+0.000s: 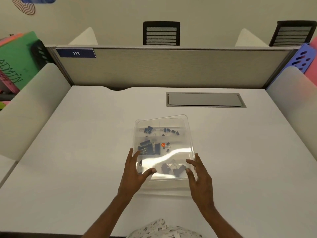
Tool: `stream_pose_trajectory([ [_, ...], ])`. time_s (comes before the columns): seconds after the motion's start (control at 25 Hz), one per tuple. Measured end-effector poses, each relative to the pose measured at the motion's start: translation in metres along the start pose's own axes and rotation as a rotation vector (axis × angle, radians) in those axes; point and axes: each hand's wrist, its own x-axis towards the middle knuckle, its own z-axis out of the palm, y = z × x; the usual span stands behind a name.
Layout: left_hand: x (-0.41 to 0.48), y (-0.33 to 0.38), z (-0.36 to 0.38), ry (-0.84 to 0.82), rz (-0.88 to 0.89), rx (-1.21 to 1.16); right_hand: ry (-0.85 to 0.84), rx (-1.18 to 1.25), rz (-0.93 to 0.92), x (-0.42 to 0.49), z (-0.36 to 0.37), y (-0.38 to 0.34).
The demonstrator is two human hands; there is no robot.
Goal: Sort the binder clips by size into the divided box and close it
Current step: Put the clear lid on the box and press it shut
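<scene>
A clear plastic divided box (187, 127) lies on the white desk (85, 152) in front of me, its transparent lid lying over it. Blue binder clips (149, 148) show through the lid, grouped in separate compartments, with smaller ones (171, 131) at the far right. A small orange dot (163, 144) sits near the box's middle. My left hand (135, 172) rests on the lid's near left part with fingers spread. My right hand (199, 176) touches the lid's near right edge, fingers straight.
A grey cable hatch (205, 99) is set into the desk behind the box. A fabric partition (163, 67) with a "111" label closes the far side. Coloured folders (15, 57) stand at the left, a purple file holder (303, 57) at the right.
</scene>
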Motion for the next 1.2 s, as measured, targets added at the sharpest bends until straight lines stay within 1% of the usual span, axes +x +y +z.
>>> stream_pose_trajectory([
  [0.16,-0.003,-0.005,0.003,0.007,-0.015,-0.046,0.049,0.138,-0.038,-0.003,-0.005,-0.003],
  [0.24,-0.008,-0.005,0.005,0.018,-0.056,-0.087,0.061,0.207,-0.049,0.0,-0.008,-0.01],
  [0.4,-0.014,-0.001,0.004,0.059,-0.086,-0.139,0.03,0.471,0.081,0.009,-0.014,-0.032],
  [0.44,-0.014,0.0,0.002,0.079,-0.094,-0.13,0.012,0.517,0.085,0.01,-0.014,-0.035],
  [0.48,-0.013,-0.001,0.0,0.091,-0.106,-0.123,0.002,0.513,0.068,0.011,-0.012,-0.035],
  [0.56,-0.01,-0.009,-0.003,0.074,-0.119,-0.102,0.033,0.359,0.023,0.012,-0.004,-0.027],
  [0.64,-0.008,-0.011,-0.002,0.026,-0.118,-0.075,0.055,0.098,-0.04,0.014,0.006,-0.005],
  [0.72,-0.004,-0.009,-0.001,-0.015,-0.099,-0.052,-0.008,-0.145,-0.138,0.01,0.019,0.023],
  [0.8,-0.001,-0.005,-0.001,-0.05,-0.094,-0.034,-0.076,-0.154,-0.117,0.004,0.027,0.04],
  [0.92,0.003,-0.007,0.0,-0.081,-0.104,-0.029,-0.089,-0.086,-0.071,0.003,0.029,0.042],
  [1.0,0.004,-0.01,0.002,-0.11,-0.104,-0.034,-0.116,-0.104,-0.082,0.004,0.028,0.044],
  [1.04,0.006,-0.012,0.002,-0.122,-0.1,-0.01,-0.141,-0.148,-0.091,0.006,0.027,0.044],
  [1.12,0.01,-0.016,0.001,-0.1,-0.058,0.121,-0.152,-0.315,-0.132,0.01,0.025,0.045],
  [1.2,0.021,-0.015,-0.004,0.01,0.018,0.238,-0.129,-0.406,-0.194,0.028,0.025,0.037],
])
